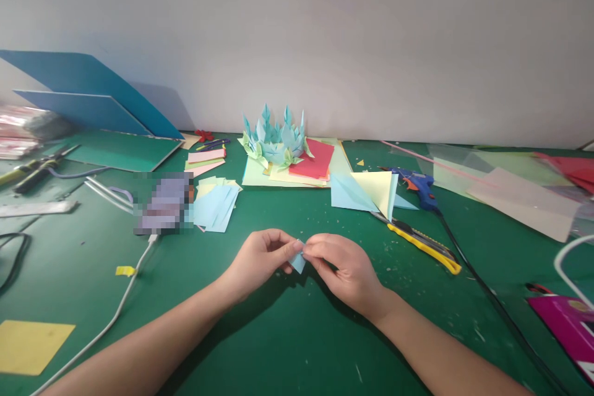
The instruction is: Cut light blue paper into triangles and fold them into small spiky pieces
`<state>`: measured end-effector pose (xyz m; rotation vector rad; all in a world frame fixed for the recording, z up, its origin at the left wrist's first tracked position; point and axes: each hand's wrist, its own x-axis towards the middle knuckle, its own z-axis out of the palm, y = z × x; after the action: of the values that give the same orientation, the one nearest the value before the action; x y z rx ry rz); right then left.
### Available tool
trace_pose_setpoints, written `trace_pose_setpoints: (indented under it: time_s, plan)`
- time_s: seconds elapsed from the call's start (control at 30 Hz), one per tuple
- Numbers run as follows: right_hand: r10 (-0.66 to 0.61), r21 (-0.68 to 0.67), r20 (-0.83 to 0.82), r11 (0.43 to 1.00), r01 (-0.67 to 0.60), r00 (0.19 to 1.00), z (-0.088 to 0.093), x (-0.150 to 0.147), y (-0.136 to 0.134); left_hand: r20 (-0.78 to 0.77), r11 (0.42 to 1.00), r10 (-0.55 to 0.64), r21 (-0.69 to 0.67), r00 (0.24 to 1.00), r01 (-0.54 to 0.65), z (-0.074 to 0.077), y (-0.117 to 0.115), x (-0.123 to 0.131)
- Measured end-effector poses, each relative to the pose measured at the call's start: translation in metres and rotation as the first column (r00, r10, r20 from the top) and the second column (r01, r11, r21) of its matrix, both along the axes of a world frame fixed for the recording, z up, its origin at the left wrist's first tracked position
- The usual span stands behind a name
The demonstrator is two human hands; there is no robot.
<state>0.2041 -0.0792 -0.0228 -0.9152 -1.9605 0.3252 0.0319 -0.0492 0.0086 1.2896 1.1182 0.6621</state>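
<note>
Between my two hands is a small folded piece of light blue paper (298,263), held above the green table. My left hand (266,255) pinches it from the left, thumb on top. From the right, the fingertips of my right hand (346,266) pinch its upper edge. My fingers cover part of the paper, so its full shape is hidden. Beyond my hands stands a blue folded-paper crown (275,139) with pointed tips and pale green leaf-like pieces around its base. Light blue paper slips (216,207) lie to the left of it.
Right of centre are folded blue and yellow sheets (364,190), a yellow utility knife (424,249) and a blue glue gun (415,184) with a black cord. A blurred phone-like device (164,203) with a white cable (123,300) lies left. Red paper (313,159) lies beside the crown.
</note>
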Motion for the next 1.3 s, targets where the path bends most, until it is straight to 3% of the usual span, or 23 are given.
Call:
trace_pose_setpoints:
  time_s: [0.1, 0.17, 0.23, 0.33, 0.43, 0.53, 0.67, 0.87, 1.07, 1.3]
  plan:
    - [0.026, -0.068, -0.062, 0.997, -0.030, 0.998, 0.003, -0.003, -0.002, -0.040, 0.996, -0.015, 0.083, 0.999, 0.019, -0.001, 0.000, 0.000]
    - [-0.008, -0.215, -0.184, 0.976, -0.032, 0.983, 0.005, -0.006, -0.003, -0.055, 0.991, -0.021, 0.132, 0.998, 0.029, -0.001, -0.001, 0.000]
    - [-0.081, -0.403, -0.339, 0.913, -0.067, 0.937, 0.007, -0.008, -0.003, -0.063, 0.986, -0.018, 0.161, 0.998, 0.028, -0.001, -0.001, -0.001]
    - [-0.151, -0.608, -0.512, 0.759, -0.232, 0.846, 0.007, -0.008, 0.001, -0.079, 0.977, -0.005, 0.211, 0.997, 0.022, 0.000, -0.002, -0.002]
    - [-0.179, -0.685, -0.579, 0.635, -0.356, 0.795, 0.006, -0.007, 0.006, -0.122, 0.953, 0.021, 0.304, 0.992, 0.017, 0.000, -0.003, -0.002]
    - [-0.208, -0.715, -0.582, 0.591, -0.373, 0.786, 0.006, -0.007, 0.008, -0.178, 0.916, 0.032, 0.399, 0.984, 0.043, 0.000, -0.003, -0.003]
    - [-0.227, -0.733, -0.554, 0.589, -0.340, 0.801, 0.007, -0.006, 0.007, -0.181, 0.910, 0.026, 0.411, 0.983, 0.051, 0.000, -0.004, -0.001]
    - [-0.221, -0.719, -0.513, 0.638, -0.275, 0.829, 0.007, -0.007, 0.005, -0.094, 0.968, 0.016, 0.251, 0.995, 0.008, 0.002, -0.006, 0.002]
    - [-0.246, -0.697, -0.474, 0.691, -0.190, 0.845, 0.005, -0.009, 0.004, -0.015, 0.990, 0.008, 0.139, 1.000, -0.006, -0.002, -0.003, 0.001]
    - [-0.225, -0.644, -0.429, 0.756, -0.121, 0.875, 0.005, -0.010, 0.003, -0.065, 0.998, -0.008, 0.060, 0.998, 0.012, -0.001, -0.002, 0.000]
